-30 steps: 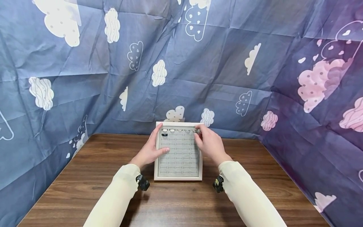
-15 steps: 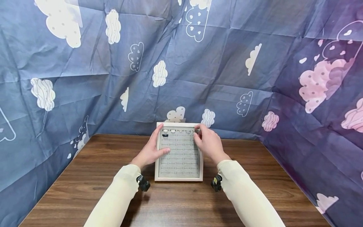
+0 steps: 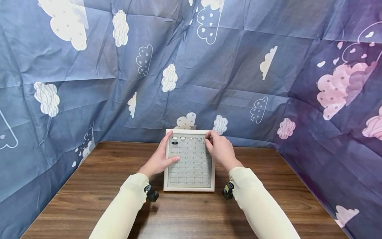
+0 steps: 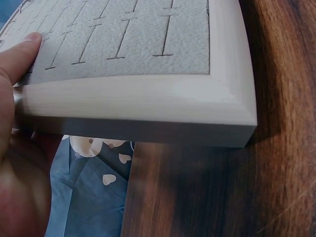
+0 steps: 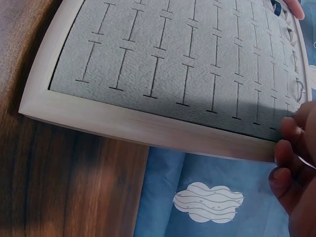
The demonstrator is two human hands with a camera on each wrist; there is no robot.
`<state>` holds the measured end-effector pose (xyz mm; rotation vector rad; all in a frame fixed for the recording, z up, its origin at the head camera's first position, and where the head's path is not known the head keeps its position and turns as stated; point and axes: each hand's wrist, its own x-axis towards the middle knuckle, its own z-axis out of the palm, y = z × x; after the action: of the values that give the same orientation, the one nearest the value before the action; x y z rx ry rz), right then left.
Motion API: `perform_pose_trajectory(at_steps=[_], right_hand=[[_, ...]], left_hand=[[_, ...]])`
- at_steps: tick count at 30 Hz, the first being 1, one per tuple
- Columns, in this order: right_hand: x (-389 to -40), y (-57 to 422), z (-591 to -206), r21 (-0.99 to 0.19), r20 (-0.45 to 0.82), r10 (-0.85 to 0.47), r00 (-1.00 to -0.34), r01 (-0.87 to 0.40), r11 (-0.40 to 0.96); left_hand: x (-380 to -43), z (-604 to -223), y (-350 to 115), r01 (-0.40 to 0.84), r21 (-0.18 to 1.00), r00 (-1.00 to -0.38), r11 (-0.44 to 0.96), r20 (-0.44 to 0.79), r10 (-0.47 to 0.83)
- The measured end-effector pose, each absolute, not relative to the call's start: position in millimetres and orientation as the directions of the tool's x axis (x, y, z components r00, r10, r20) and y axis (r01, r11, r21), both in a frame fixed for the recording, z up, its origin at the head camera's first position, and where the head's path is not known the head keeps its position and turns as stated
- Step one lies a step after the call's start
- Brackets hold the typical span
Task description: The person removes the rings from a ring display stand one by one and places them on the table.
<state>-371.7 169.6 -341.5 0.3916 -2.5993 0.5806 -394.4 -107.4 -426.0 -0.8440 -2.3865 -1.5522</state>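
Note:
A ring display tray (image 3: 189, 189) with a pale frame and grey slotted foam stands tilted up on the table. My left hand (image 3: 161, 158) grips its left side, thumb across the foam and fingers at the frame edge. Several silver rings (image 3: 183, 138) sit along the top row, and a dark blue ring (image 3: 174, 143) fills the first slot of the second row. At the top right corner, my right hand (image 3: 221, 147) pinches a ring, largely hidden by the fingers; a bright curved edge (image 5: 307, 162) shows between them in the right wrist view.
The brown wooden table (image 3: 98, 176) extends around the tray. Behind it hangs a blue cloth (image 3: 232, 106) with cloud prints, and another cloth side (image 3: 322, 146) closes off the right. A small black camera (image 3: 151, 193) is worn at my left wrist.
The right fingertips have shifted slightly at the top right slot, and the ring there is now less visible. The left hand keeps its grip; the whole head view has drifted slightly.

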Motion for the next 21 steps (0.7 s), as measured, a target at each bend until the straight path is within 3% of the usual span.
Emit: perform_pose_trajectory(at_steps=[7,21], right_hand=[[-372.0,170.2,-342.0,-0.295,0.462,-0.207,-0.863,-0.369,0.881],[-376.7,180.6,-348.1,-0.281,0.54,-0.271,-0.797,-0.475,0.834]], left_hand=[[-395.3,-428.6,-107.7,0.56,0.776,-0.814,0.291,0.449,0.369],[-393.8,-425.4,-107.5,0.552,0.779,-0.819,0.298,0.439,0.371]])
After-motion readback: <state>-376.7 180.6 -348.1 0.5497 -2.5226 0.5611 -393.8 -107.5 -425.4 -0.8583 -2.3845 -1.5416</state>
